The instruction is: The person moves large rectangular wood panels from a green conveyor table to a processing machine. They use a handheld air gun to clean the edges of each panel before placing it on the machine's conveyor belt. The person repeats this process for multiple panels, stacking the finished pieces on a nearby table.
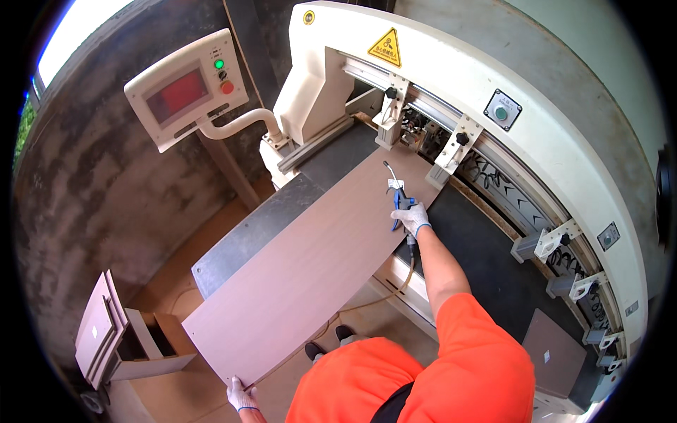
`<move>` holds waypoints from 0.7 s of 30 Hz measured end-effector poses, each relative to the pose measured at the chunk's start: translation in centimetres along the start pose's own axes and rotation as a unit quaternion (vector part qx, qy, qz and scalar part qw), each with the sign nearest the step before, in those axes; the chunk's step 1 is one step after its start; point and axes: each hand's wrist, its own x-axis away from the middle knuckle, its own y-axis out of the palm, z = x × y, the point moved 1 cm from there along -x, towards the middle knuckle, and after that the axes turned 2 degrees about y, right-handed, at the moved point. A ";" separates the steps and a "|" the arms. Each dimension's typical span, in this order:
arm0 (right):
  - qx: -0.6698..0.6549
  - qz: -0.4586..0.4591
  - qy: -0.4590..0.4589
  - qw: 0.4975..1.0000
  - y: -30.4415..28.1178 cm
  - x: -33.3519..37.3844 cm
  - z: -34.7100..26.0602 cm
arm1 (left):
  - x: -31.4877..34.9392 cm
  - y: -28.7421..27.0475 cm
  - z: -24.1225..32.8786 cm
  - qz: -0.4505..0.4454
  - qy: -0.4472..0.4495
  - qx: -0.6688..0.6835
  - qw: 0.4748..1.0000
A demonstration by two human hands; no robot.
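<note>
A long pinkish-brown board (310, 268) lies slantwise, its far end under the machine's clamps and its near end out past the table edge. At its near corner, my gloved left hand (241, 395) grips the edge, with some of the fingers hidden beneath. My gloved right hand (412, 217) is closed round a blue and black air blow gun (402, 200) above the board's far half. The gun's thin bent nozzle points toward the far left, and a hose (405, 283) hangs from its handle. A small white label (395, 184) shows by the nozzle.
A white machine frame (451, 60) arches across the far and right sides, carrying several clamps (458, 149). A control panel (187, 88) on a bent arm stands at far left. Stacked panels (99, 331) lean at lower left. Another board (553, 352) rests at right.
</note>
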 end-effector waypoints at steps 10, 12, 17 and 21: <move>-0.069 0.118 -0.077 0.988 -3.9 8.8 -6.0 | 0.0 -1.8 0.6 -0.075 -0.060 -0.037 0.995; -0.039 0.207 -0.102 0.972 -8.5 11.8 -9.5 | -0.3 -1.7 0.5 -0.081 -0.062 -0.036 0.994; 0.088 0.355 -0.147 0.919 -18.6 14.0 -14.5 | -2.5 -2.2 -0.2 -0.107 -0.075 -0.028 0.991; 0.188 0.353 -0.071 0.914 -22.0 13.6 -16.2 | -3.0 -2.4 -0.4 -0.093 -0.101 -0.049 0.989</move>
